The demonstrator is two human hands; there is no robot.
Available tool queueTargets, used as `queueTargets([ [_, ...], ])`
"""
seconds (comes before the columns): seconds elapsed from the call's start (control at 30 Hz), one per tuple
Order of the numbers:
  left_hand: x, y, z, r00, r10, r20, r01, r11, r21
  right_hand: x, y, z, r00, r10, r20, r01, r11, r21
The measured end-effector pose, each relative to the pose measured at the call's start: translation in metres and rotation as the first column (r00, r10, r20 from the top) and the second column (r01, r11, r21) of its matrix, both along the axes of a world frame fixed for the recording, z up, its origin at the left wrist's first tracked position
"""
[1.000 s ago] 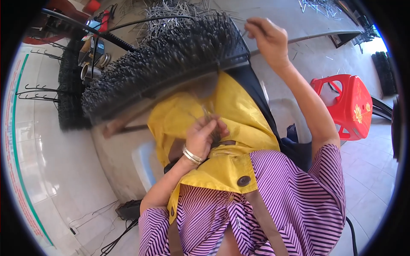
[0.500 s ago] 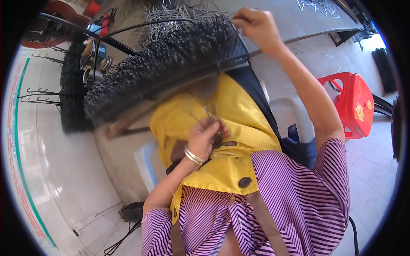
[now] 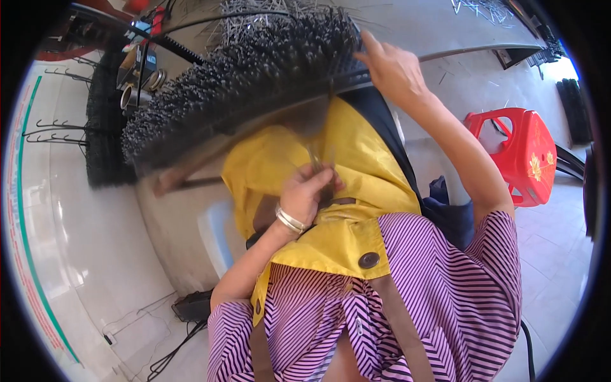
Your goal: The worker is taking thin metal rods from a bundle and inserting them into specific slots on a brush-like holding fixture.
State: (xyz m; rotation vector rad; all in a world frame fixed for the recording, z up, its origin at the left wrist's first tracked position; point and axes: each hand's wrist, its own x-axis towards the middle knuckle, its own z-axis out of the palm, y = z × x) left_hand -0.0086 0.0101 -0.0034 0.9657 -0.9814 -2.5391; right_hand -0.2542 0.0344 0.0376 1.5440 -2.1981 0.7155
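Observation:
A long black panel packed with upright dark bristle-like pieces (image 3: pixel 254 76) lies across in front of me, above my lap. Low over the yellow apron (image 3: pixel 366 153), my left hand (image 3: pixel 305 196) is closed round a small bundle of thin, greyish strips (image 3: pixel 316 158), blurred at their tips. What these strips are exactly I cannot make out. My right hand (image 3: pixel 396 75) is at the panel's right end, index finger stretched out and thumb apart from it. Its fingertips are beside or against the end edge; whether they touch cannot be told. Nothing shows between them.
Loose thin grey strips (image 3: pixel 254 25) lie heaped behind the panel on the grey table. A red stool (image 3: pixel 531 156) stands to the right. At left, black bristly bundles (image 3: pixel 109 127) hang by hooks near the white wall. A metal cup (image 3: pixel 132 97) sits beside the panel's left part.
My right hand has come down a little at the panel's right end, and its pinched fingers have spread. The left hand stays over my lap with its strips.

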Motion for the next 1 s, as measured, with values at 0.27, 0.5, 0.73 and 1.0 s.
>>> queueTargets([
  [0.27,-0.003,-0.002,0.002,1.0,0.004,-0.005,-0.004,1.0,-0.007,0.091,0.043,-0.009,0.104,0.184,0.977,-0.275,0.95,-0.15],
  [0.5,0.0,-0.001,-0.002,0.999,0.053,-0.012,-0.053,0.998,-0.037,0.08,0.045,-0.008,0.074,0.297,0.952,-0.118,0.951,-0.288],
  [0.73,0.0,0.001,0.003,0.995,0.04,-0.086,-0.04,0.999,0.0,0.014,0.028,0.021,0.557,0.278,0.783,0.154,0.891,-0.427],
  [1.0,-0.001,0.001,0.006,0.997,-0.039,-0.06,0.038,0.999,-0.014,0.0,-0.004,0.017,0.853,0.321,0.412,-0.02,0.809,-0.587],
])
